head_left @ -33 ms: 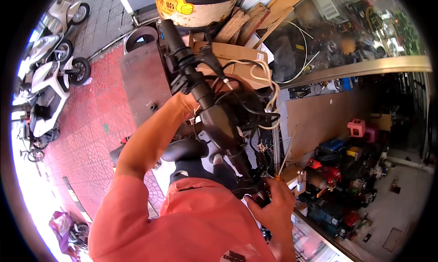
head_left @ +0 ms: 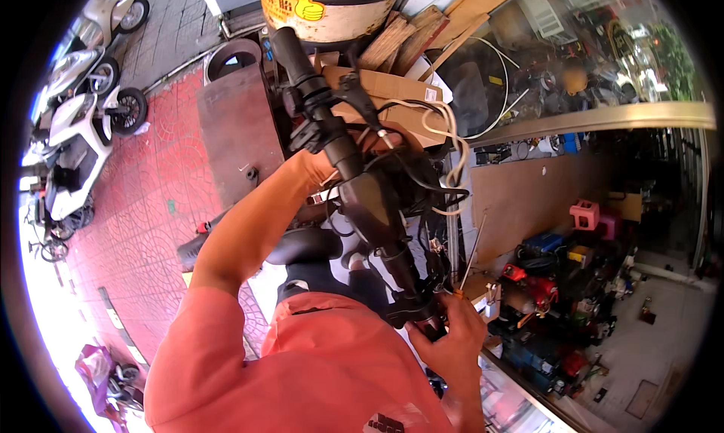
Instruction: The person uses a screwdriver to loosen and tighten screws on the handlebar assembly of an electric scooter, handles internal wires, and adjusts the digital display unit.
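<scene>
A black handlebar (head_left: 369, 207) of an electric scooter or bike runs slantwise in front of me, its far-left grip (head_left: 292, 52) pointing up and away. My left hand (head_left: 318, 168) reaches under the bar near its left half; its fingers are hidden behind the bar. At the near right end, my right hand (head_left: 460, 329) is beside the right grip (head_left: 431, 327), thumb against it. Its fingers close on what looks like a screwdriver (head_left: 473, 253), with an orange handle part and a thin shaft pointing up. Black cables (head_left: 422, 180) and brake levers (head_left: 354, 94) surround the bar's middle.
Behind the bar stand an opened cardboard box (head_left: 385, 90), wood planks (head_left: 392, 41) and a large drum (head_left: 347, 18). A brown board (head_left: 240, 131) lies left. Parked scooters (head_left: 83, 131) line the far left. Tools and parts (head_left: 543, 290) clutter the shop floor right, past a glass case (head_left: 588, 116).
The handlebar sits very slightly further right in the picture, and the background has shifted a little too. Both hands keep their places on and near the bar.
</scene>
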The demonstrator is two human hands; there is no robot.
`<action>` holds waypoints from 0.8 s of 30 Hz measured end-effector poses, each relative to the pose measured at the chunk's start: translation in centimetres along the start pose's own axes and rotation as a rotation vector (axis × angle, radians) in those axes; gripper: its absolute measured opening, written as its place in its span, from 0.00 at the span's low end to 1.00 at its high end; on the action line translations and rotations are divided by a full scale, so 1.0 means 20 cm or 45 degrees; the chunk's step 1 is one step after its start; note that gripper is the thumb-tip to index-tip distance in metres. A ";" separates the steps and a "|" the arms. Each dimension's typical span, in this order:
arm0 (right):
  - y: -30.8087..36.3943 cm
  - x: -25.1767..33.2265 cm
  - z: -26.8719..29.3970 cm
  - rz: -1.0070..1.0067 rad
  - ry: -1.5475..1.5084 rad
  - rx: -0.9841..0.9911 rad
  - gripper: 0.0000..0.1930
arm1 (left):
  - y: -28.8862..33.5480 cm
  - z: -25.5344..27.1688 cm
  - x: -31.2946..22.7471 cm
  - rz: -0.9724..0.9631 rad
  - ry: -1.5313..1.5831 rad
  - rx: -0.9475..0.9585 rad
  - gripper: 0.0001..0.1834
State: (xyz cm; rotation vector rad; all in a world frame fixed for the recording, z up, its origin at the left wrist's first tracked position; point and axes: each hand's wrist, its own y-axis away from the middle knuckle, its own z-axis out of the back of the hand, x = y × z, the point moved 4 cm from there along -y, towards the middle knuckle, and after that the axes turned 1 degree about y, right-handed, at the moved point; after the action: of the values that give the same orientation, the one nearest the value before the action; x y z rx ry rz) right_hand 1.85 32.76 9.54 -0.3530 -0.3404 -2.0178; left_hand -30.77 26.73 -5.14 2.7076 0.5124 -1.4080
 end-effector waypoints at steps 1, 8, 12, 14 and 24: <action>0.01 0.00 -0.02 -0.037 -0.042 0.004 0.29 | -0.01 -0.01 0.03 -0.002 0.107 -0.015 0.22; 0.07 -0.05 -0.06 -0.271 -0.165 -0.013 0.27 | 0.29 0.09 0.07 -0.283 0.002 -0.591 0.06; 0.06 0.01 -0.05 -0.119 -0.116 -0.014 0.27 | 0.54 0.07 0.05 -0.472 -0.094 -0.586 0.07; 0.06 -0.05 -0.05 -0.108 -0.117 -0.029 0.26 | 0.60 0.04 -0.01 -0.426 -0.265 -0.512 0.08; -0.01 -0.21 -0.02 -0.199 -0.345 0.060 0.26 | 0.58 -0.03 -0.17 -0.610 -1.618 -0.263 0.45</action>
State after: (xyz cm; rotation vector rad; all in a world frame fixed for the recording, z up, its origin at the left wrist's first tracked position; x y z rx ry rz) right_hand 3.54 36.10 7.42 -0.5879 -0.5993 -2.1127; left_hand -28.58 15.02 -3.33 1.0966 1.0387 -2.5279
